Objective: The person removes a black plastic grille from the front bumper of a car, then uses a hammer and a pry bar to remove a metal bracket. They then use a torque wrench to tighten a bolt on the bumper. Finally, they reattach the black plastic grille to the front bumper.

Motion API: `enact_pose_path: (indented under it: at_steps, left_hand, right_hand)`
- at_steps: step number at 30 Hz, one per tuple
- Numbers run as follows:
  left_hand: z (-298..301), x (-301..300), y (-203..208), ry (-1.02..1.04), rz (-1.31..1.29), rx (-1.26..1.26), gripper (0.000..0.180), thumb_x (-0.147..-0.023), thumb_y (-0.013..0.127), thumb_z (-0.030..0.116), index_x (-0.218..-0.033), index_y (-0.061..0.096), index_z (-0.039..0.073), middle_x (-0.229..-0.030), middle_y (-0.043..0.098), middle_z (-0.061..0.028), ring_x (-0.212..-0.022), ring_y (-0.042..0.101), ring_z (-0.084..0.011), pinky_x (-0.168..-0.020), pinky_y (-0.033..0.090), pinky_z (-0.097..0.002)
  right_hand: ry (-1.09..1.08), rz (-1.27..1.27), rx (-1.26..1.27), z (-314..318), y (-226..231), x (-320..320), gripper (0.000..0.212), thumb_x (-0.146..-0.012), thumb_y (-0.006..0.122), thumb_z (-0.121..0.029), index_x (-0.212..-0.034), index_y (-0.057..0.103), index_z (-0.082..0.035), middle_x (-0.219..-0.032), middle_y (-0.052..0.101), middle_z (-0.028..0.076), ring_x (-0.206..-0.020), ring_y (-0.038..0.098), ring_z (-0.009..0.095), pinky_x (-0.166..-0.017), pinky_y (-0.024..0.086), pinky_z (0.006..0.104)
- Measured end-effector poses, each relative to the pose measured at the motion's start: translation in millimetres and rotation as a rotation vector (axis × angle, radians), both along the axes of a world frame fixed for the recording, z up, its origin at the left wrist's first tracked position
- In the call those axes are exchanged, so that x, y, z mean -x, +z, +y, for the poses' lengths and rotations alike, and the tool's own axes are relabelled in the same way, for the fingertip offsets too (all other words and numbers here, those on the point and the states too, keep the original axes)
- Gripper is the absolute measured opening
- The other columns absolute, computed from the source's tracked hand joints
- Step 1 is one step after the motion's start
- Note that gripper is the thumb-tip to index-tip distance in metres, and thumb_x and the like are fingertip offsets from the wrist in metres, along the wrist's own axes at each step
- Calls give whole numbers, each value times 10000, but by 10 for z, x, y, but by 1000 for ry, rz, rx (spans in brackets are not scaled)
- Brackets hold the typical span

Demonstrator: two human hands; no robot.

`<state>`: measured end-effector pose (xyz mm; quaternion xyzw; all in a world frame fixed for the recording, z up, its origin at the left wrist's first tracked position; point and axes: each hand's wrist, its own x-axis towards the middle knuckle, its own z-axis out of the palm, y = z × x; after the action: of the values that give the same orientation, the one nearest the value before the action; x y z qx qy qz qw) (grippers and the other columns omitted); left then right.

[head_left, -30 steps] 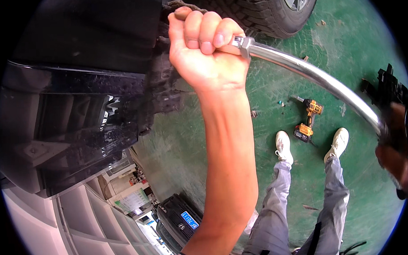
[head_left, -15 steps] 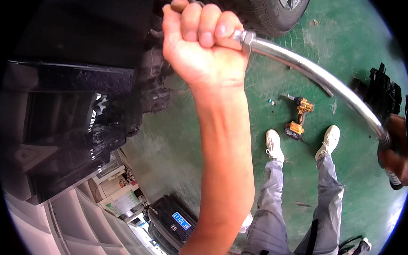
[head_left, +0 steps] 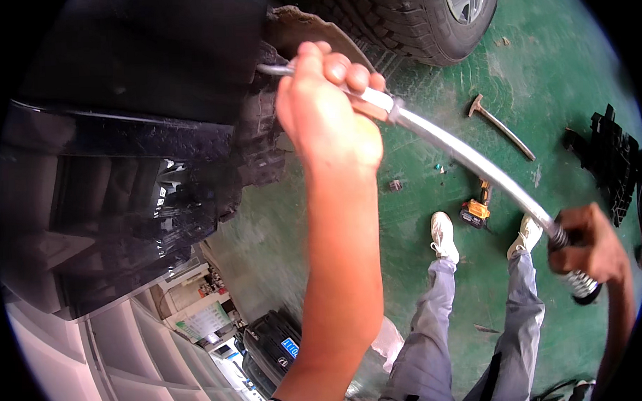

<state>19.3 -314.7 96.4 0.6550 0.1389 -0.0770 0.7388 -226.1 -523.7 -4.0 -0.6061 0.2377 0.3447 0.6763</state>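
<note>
A long bright metal rod (head_left: 468, 156) with a hooked tip (head_left: 275, 70) and a coil spring (head_left: 583, 285) at its other end runs across the view. My left hand (head_left: 332, 115) is closed around its front part, just short of a collar. The tip reaches the dark vehicle's torn-looking lower edge beside the wheel arch; whether it touches cannot be made out. At the right, my right hand (head_left: 584, 244) wraps the rod near the spring. The fingers cover part of the coil.
A dark vehicle body (head_left: 121, 151) fills the left, with a tyre (head_left: 414, 20) above. On the green floor lie a hammer (head_left: 502, 127), a yellow cordless drill (head_left: 477, 210) partly behind the rod, and a black plastic part (head_left: 609, 158). My shoes (head_left: 442, 235) stand close to the drill.
My left hand has moved down in the view, and the hooked tip now shows. My right hand has come inward from the right edge. The hammer on the floor is now uncovered.
</note>
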Motion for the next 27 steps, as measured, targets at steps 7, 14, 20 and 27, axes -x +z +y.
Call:
enact_pose_path:
  at_steps: [7,14,20,27]
  left_hand:
    - [92,150,-8,-9,-82,-52,181,-1022,443,187,-974,519,30,-651,376,24,-543,370,-102,-530,371,-299]
    - [87,146,-94,-50,-71,14,198,-1032,431,203,-998,495,18,-643,348,30,-522,345,-84,-501,349,-272]
    - [151,55,-82,-113,-63,103,201,-1040,421,221,-1016,501,39,-615,348,42,-500,351,-82,-491,364,-272]
    - [288,93,-111,-193,-25,258,248,-1045,414,245,-1017,549,39,-598,366,40,-492,371,-89,-480,384,-271]
  right_hand:
    - [6,-197,-29,622,-77,184,204,-580,698,-84,-666,560,39,-635,507,39,-593,474,113,-519,353,292]
    - [30,-160,-60,689,244,-434,221,-631,701,-145,-685,586,35,-558,524,65,-521,480,132,-489,360,322]
    - [40,-202,85,543,208,-94,229,-636,663,-166,-687,582,43,-581,513,90,-543,477,151,-505,358,319]
    - [-93,-150,77,715,155,360,240,-588,689,-139,-719,593,37,-652,552,121,-585,526,216,-544,394,333]
